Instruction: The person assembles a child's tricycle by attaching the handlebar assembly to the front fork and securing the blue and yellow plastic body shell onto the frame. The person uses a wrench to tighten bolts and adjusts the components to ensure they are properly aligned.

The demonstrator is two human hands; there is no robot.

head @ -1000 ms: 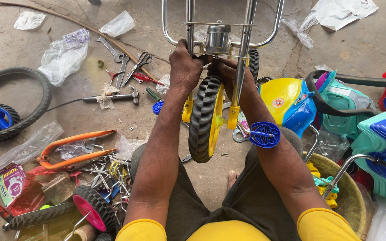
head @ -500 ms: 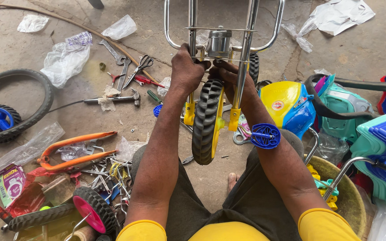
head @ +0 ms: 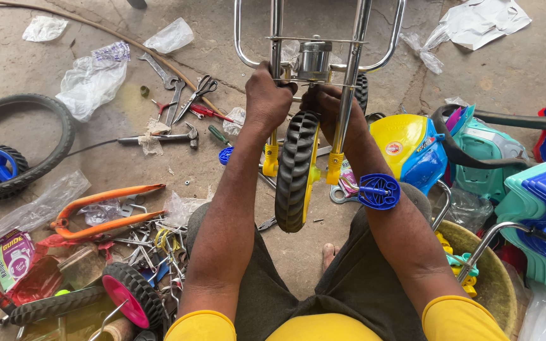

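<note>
Both hands clench the chrome fork (head: 353, 95) above the black wheel (head: 293, 167), left hand (head: 266, 98), right hand (head: 325, 106); wheel seated, blue pedal (head: 379, 191) fitted, tools lie left.

Bare floor (head: 127, 167) lies left of the wheel (head: 293, 170); plastic toy bodies (head: 469, 158) crowd its right.

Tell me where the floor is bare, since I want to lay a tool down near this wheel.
Bare concrete lies between the hammer and the orange fork, and at the top right between the chrome frame and the crumpled white plastic. The loose tool heap lower left and the plastic ride-on parts at right are crowded.
</note>
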